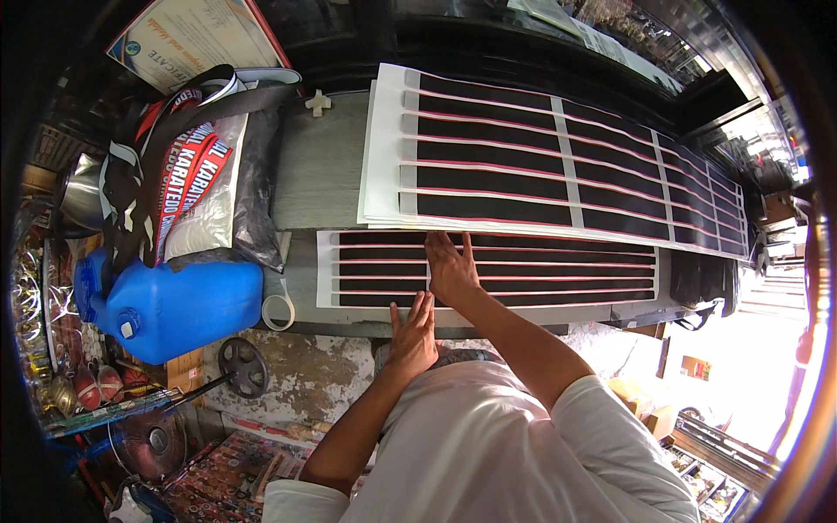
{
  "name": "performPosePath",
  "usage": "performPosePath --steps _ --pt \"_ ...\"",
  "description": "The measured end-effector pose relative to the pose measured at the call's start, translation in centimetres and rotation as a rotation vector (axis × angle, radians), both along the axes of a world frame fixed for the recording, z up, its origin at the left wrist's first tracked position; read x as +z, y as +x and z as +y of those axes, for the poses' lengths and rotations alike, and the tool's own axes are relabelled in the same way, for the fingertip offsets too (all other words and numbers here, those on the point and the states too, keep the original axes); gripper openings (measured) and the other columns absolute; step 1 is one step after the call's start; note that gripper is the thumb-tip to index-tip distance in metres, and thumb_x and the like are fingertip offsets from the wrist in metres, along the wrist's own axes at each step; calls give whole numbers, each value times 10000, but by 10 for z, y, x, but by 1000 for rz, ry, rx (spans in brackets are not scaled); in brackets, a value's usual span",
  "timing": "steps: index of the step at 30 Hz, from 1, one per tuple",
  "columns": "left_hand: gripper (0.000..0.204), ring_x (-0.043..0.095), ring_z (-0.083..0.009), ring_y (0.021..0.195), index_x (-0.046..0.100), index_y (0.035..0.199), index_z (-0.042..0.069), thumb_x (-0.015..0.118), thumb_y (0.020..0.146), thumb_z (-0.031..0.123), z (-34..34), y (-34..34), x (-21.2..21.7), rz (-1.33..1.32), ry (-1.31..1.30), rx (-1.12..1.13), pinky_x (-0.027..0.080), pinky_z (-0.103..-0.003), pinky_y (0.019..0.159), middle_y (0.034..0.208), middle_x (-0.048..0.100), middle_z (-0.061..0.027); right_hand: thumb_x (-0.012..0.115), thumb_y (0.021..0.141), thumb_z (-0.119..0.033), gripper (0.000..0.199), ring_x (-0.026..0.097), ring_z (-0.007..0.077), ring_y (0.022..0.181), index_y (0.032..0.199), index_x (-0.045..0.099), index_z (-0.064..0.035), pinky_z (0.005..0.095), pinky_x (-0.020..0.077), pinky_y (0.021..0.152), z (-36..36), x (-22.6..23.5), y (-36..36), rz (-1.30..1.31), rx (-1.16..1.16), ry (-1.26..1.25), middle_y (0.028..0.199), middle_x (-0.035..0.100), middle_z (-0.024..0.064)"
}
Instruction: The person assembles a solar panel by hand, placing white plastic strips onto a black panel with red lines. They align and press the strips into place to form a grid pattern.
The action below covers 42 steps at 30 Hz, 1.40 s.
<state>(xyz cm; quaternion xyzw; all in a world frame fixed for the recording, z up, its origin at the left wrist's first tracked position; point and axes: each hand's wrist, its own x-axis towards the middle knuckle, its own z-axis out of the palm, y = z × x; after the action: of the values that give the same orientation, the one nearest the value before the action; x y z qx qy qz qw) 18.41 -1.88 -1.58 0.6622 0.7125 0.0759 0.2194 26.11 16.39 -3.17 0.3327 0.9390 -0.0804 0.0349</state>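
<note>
A long sheet [540,285] with black bands and thin red and white lines lies along the near part of the grey worktop. My right hand [451,270] rests on it with fingers stretched toward its far edge. Closer to me, my left hand [413,338] touches the sheet's near edge with its fingertips, the fingers extended. Neither hand grasps anything that I can see. Beyond my hands, a stack of similar larger sheets [377,157], white-margined and black-banded, covers much of the worktop. Its near edge borders the smaller sheet's far edge.
On the left, a blue plastic jug [196,305] stands beside a plastic-wrapped package [222,187] draped with printed straps. A white tape roll [266,312] sits by the worktop's front edge. A framed certificate [196,39] leans behind. A fan [153,440] stands low at left.
</note>
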Motion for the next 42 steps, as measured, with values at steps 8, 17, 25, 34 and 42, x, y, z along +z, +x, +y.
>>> performPosePath --steps 8,17,25,34,42 --pt "1026 233 -325 1681 491 1545 -143 584 1015 730 -3 0 -13 29 46 -37 103 -808 1268 1779 298 -203 546 973 -201 520 683 302 1339 1468 648 -81 645 375 1214 38 7 -20 -16 -97 -140 1399 738 140" --pt "532 359 -288 1632 625 1466 -57 635 998 196 4 0 14 33 0 -38 123 -821 1263 1713 442 -154 655 832 -134 439 754 416 1119 1256 732 -52 549 561 1002 61 19 1 136 -167 -149 1157 788 220" --pt "582 507 -295 1517 644 1458 29 730 886 93 87 -61 2 128 287 110 303 -738 1253 1548 617 -114 612 864 -72 563 465 358 1565 1417 685 6 611 288 1317 13 11 29 285 2 -76 1543 642 152" --pt "730 502 -262 1518 568 1563 96 756 859 55 152 -90 5 101 -40 -55 301 -765 1256 1606 569 -18 584 961 -151 557 401 322 1602 1491 626 17 666 226 1326 15 17 2 51 -4 -168 1610 580 129" --pt "615 443 -259 1563 511 1619 99 625 1023 202 147 -72 -5 262 -111 -38 239 -778 1280 1680 484 11 595 950 -182 638 399 275 1589 1567 579 -20 724 217 1300 -31 18 25 -57 95 -120 1709 464 71"
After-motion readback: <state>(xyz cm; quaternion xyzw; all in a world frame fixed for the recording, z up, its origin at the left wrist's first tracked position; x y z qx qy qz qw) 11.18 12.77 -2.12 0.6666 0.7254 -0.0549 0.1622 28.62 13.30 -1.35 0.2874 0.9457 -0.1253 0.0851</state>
